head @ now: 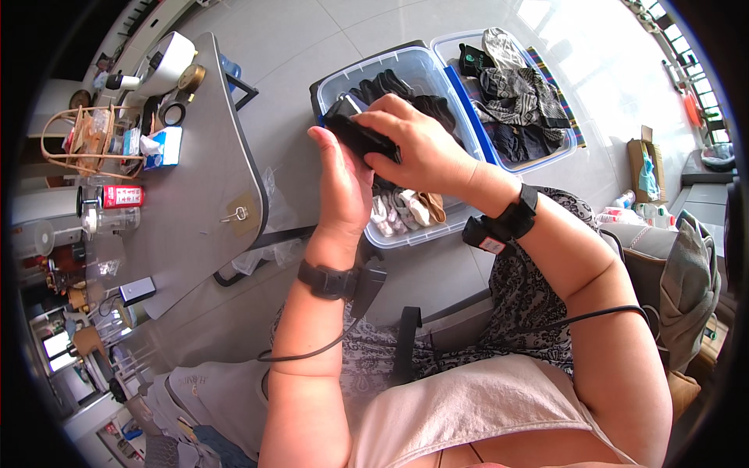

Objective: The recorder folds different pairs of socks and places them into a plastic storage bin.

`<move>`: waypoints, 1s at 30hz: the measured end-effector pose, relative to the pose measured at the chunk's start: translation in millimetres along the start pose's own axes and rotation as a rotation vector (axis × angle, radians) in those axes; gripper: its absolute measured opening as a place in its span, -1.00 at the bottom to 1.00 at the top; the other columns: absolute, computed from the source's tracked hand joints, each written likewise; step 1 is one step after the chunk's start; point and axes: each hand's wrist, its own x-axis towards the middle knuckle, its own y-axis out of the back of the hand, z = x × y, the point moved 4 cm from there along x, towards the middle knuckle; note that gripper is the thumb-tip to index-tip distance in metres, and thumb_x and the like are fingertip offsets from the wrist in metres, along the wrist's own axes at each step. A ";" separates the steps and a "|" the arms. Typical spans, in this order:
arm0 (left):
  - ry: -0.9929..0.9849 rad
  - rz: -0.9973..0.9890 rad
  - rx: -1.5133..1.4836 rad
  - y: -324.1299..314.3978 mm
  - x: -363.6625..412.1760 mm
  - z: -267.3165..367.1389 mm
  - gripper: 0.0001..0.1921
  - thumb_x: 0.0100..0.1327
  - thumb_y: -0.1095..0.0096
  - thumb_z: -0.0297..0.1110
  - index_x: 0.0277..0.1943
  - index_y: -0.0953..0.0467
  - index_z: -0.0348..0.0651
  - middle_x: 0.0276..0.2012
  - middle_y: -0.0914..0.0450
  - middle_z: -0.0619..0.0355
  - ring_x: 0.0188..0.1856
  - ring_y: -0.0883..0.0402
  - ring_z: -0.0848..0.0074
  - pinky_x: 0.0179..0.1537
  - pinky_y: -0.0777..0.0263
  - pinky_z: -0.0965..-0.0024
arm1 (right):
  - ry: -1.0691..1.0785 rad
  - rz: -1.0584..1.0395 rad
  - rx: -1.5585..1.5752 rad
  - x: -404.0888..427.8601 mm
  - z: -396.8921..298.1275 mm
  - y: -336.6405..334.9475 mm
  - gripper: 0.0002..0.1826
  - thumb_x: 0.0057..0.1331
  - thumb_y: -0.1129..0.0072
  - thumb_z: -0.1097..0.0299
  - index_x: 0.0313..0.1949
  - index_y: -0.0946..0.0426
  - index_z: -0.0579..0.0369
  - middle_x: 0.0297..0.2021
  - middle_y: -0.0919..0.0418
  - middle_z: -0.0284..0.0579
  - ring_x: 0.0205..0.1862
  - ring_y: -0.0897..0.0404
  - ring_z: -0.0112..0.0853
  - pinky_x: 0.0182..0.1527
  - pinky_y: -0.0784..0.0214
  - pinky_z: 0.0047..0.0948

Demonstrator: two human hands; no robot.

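A folded black cloth bundle (366, 136), which looks like socks, is held between both hands above a clear plastic storage box (404, 238). My right hand (418, 140) grips it from above with thumb and fingers. Beneath it, my left hand (341, 193) supports the bundle with the thumb raised; its fingers are mostly hidden. Inside the box, rolled black socks (383, 86) fill the far end, and more dark socks (436, 111) lie at the right. Pale socks (404, 210) and a brown sock (433, 206) sit at the near end.
Right of the box, its blue-clipped lid (509, 165) bears patterned grey socks (509, 88) and dark garments (521, 142). A grey table (205, 146) at left carries a tissue box (169, 147), a basket (88, 140) and jars. Cables hang from both wrist straps. A cardboard box (646, 169) stands right.
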 end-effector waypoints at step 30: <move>0.023 0.300 -0.090 28.6 4.3 6.5 -0.44 0.45 0.18 0.09 0.23 -0.31 -0.24 0.14 -0.45 0.05 0.18 -0.46 0.36 0.14 -0.39 0.25 | 0.153 -0.160 -0.455 -8.8 -21.4 -25.8 -0.23 0.32 0.03 -0.08 0.41 -0.06 0.00 0.44 0.01 -0.08 0.48 0.06 -0.21 0.45 0.35 -0.01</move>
